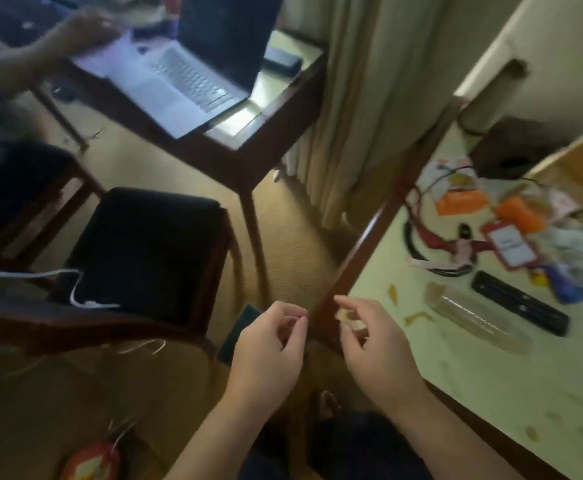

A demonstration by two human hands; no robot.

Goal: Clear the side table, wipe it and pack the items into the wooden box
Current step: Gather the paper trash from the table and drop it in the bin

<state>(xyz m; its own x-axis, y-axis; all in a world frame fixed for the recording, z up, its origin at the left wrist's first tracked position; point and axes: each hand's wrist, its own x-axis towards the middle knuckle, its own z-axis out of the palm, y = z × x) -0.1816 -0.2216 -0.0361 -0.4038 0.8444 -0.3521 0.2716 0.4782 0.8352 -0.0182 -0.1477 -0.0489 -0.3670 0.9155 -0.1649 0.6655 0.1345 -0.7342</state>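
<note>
1. Side table tabletop (473,375) at right, pale with a dark wood rim, not yet cleared: clear plastic tube (480,318), black remote (520,308), red badge holder (510,245), orange packets (518,214) and cords lie across it, with yellowish smears near the front.
2. Wooden box (581,161) at the far right edge of the tabletop, only partly in view; nothing visibly packed in it.
3. Right hand (369,344) just off the tabletop's near corner, fingers curled, pinching a small tan scrap (347,318); too blurred to identify.
4. Left hand (266,355) beside it, fingers curled, thumb meeting fingertips; cannot tell if it holds anything.
5. Risk, my judgement: scrap held over carpet, so a slack pinch drops it. Tangled cords could drag the badge or packets off. Wiping before clearing would spread the smears.
</note>
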